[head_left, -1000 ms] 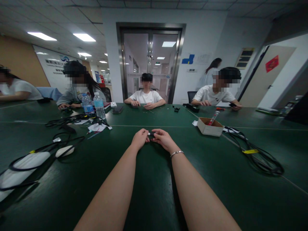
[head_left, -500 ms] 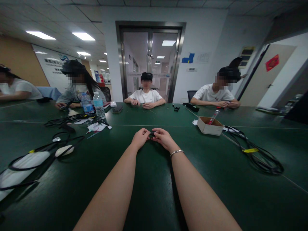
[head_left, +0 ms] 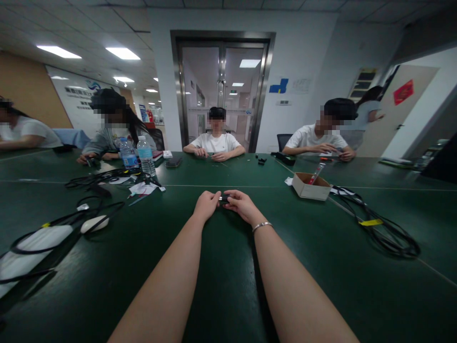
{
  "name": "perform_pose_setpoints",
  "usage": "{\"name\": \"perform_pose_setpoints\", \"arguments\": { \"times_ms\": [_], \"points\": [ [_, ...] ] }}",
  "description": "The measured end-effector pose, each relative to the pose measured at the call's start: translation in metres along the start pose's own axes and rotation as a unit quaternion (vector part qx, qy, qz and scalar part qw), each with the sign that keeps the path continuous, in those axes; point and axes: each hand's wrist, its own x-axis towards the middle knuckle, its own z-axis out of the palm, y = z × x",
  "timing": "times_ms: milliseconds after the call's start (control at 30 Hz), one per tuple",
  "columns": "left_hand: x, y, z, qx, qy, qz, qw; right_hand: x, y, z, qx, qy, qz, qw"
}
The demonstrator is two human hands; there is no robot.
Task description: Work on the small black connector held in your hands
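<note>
Over the green table, a small black piece with a shiny, silvery band (head_left: 223,198) sits between my two hands; its exact kind is too small to make out. My right hand (head_left: 243,205), with a silver bangle at the wrist, pinches its dark right end between thumb and fingers. At the shiny left end, my left hand (head_left: 206,206) is closed, thumb and fingertips pressed against it. Both hands are close together, their fingertips hiding parts of the piece.
Left of my hands lie tangled black cables (head_left: 103,178), papers (head_left: 143,189) and two water bottles, one (head_left: 146,157) nearer. To the right are an open cardboard box (head_left: 311,186) holding a red-and-clear tube and a coiled black cable (head_left: 389,238). Several people sit around the table.
My left fingertips have shifted slightly left, showing more of the black piece and its shiny part. The co-worker at right has raised a hand; a person behind has moved toward the right door.
</note>
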Motion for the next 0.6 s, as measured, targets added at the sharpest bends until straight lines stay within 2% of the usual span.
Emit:
{"name": "perform_pose_setpoints", "arguments": {
  "times_ms": [600],
  "points": [
    [-0.0043,0.0076,-0.0035,-0.009,-0.006,-0.028,1.000,-0.0057,-0.0060,0.0035,-0.005,-0.018,0.002,1.000]
  ]
}}
